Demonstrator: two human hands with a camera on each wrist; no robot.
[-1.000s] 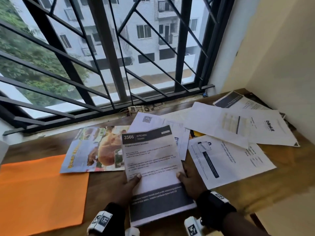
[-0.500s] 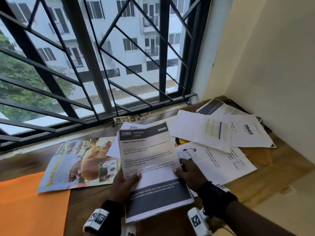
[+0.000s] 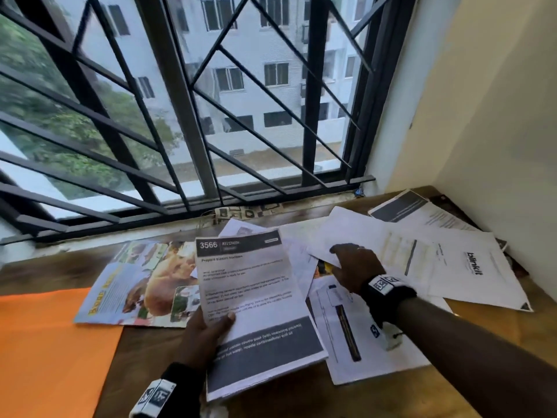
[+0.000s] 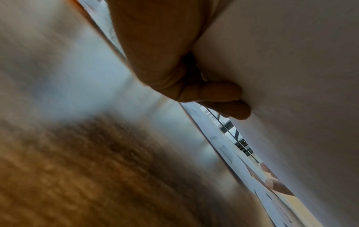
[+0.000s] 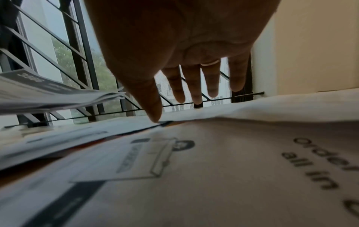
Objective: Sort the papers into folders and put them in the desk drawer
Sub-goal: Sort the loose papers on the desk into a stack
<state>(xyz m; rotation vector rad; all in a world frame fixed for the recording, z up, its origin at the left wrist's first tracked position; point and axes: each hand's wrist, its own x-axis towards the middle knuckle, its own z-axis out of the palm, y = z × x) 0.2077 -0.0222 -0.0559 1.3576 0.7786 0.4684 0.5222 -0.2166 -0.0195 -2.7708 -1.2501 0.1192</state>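
Left hand (image 3: 205, 333) gripping the paper stack (image 3: 256, 306) at lower centre; right hand (image 3: 355, 267) spread flat, holding nothing.

Seen only from the right wrist: straight fingers (image 5: 211, 81) above the loose sheets (image 5: 213, 161), thumb tip touching one; seen only from the left wrist: fingers (image 4: 219, 93) curled under the stack's blank underside; from the head: orange folder (image 3: 45, 351) at lower left on the table (image 3: 156, 372), magazine (image 3: 135, 282) beside it, partly under the stack; window grille (image 3: 180, 116) across the upper frame.
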